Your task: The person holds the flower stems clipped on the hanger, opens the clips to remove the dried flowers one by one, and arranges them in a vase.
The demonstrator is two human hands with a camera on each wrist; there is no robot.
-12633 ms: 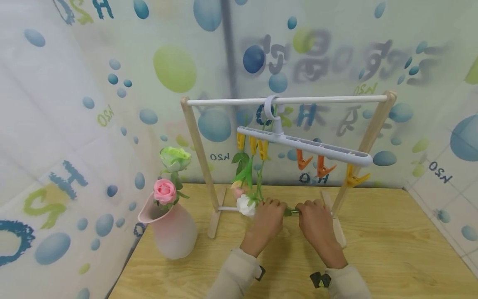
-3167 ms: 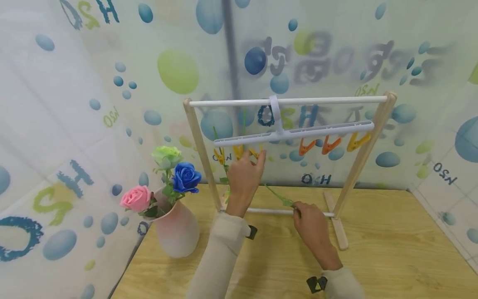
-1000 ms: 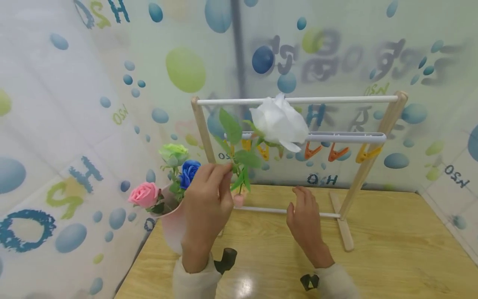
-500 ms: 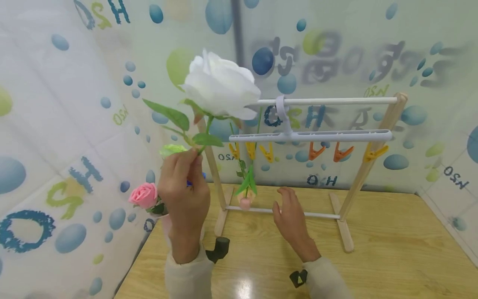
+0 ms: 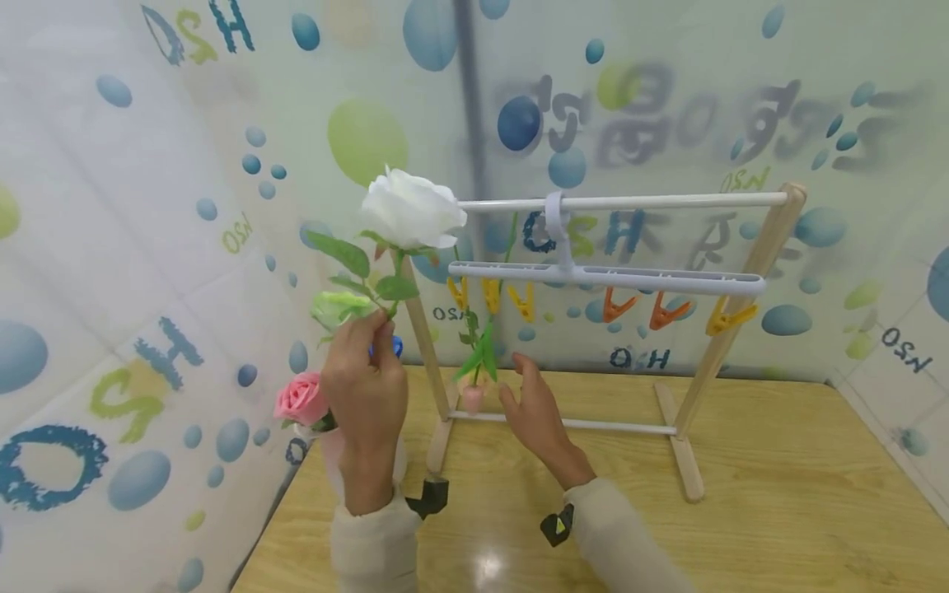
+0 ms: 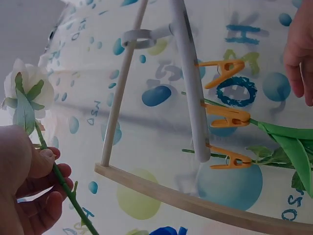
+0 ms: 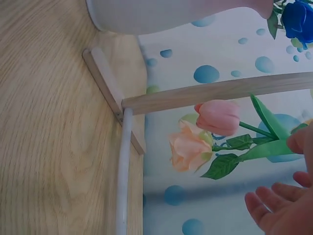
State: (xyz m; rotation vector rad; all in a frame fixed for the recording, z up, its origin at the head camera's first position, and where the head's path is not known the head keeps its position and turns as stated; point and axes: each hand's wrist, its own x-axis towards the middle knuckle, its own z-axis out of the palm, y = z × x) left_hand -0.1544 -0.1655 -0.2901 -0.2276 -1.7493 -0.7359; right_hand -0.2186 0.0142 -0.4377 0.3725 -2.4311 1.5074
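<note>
On the far left I see a pink rose in the vase on the counter. My left hand pinches the stem of the white rose, held upright above the vase. Further right, my right hand is spread apart, holding nothing, just beside the peach flowers clipped to the hanger on the rack.

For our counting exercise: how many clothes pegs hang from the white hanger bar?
6. Three yellow pegs hang at the hanger's left end, two orange pegs right of centre, and one yellow peg at the right end. None seems hidden.
</note>
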